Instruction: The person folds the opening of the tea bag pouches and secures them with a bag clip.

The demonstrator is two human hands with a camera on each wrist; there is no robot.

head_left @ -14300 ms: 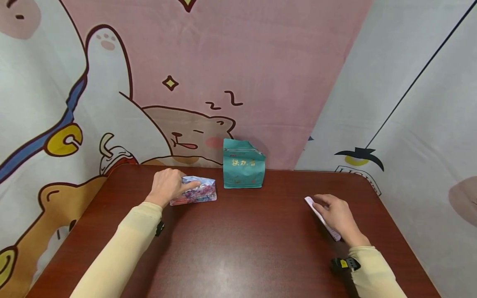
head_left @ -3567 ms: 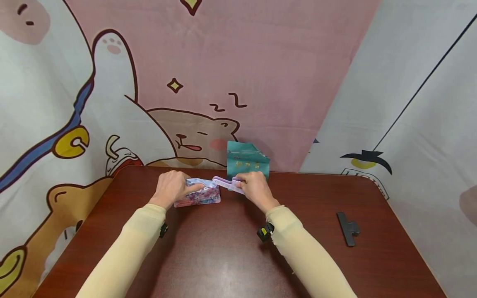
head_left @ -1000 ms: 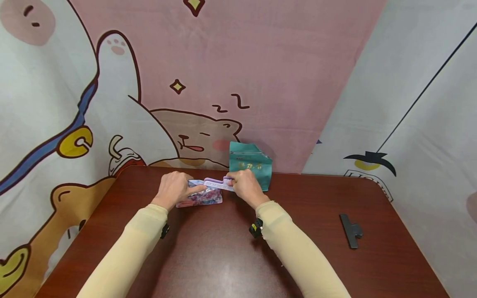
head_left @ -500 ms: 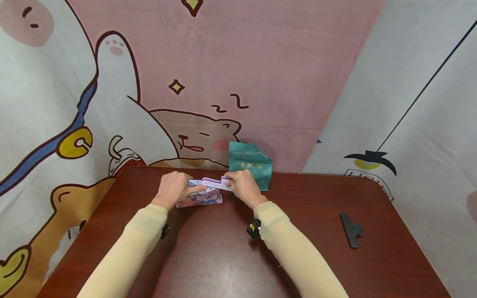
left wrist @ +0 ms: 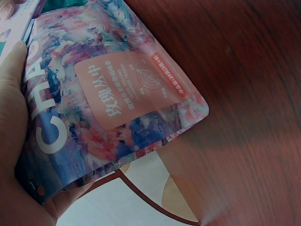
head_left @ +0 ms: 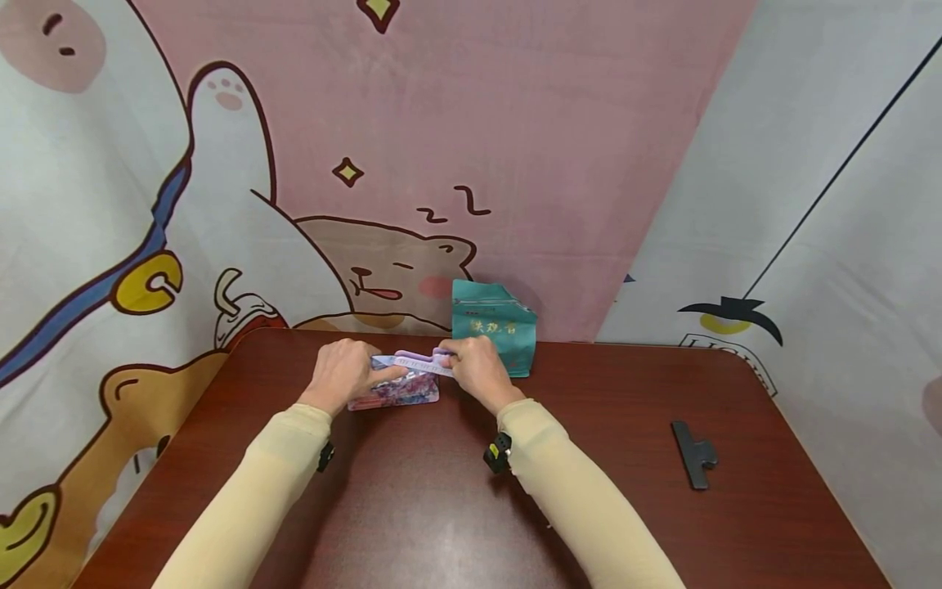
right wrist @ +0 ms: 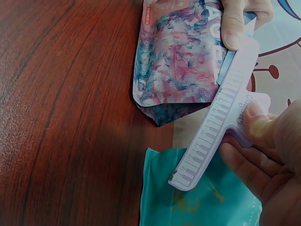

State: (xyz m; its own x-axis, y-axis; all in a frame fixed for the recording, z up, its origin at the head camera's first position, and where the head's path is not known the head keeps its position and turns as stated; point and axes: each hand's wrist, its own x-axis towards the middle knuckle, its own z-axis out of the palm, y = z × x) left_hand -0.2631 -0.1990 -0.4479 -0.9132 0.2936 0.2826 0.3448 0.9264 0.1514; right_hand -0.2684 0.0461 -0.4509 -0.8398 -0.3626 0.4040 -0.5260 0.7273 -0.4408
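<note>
My left hand (head_left: 344,375) grips the top edge of a colourful tea pouch (left wrist: 127,89), its thumb lying across the folded top. With thumb and fingers my right hand (head_left: 482,372) pinches the handle of a lilac bag clip (right wrist: 216,117) printed with piano keys. The far end of the clip lies over the pouch's folded top, close by the left thumb; its near end sticks out past the pouch. Whether the clip's jaws stand around the fold, I cannot tell. Behind the right hand stands a teal tea bag (head_left: 495,315), partly hidden by it.
A black bag clip (head_left: 693,456) lies on the right side of the brown table (head_left: 441,507). A cartoon-printed cloth (head_left: 545,164) hangs right behind the table's back edge.
From the table's right side, the right hand has brought the lilac clip to the pouch, exposing the black clip. Over the last second it slid slightly left along the fold. The left hand stays put.
</note>
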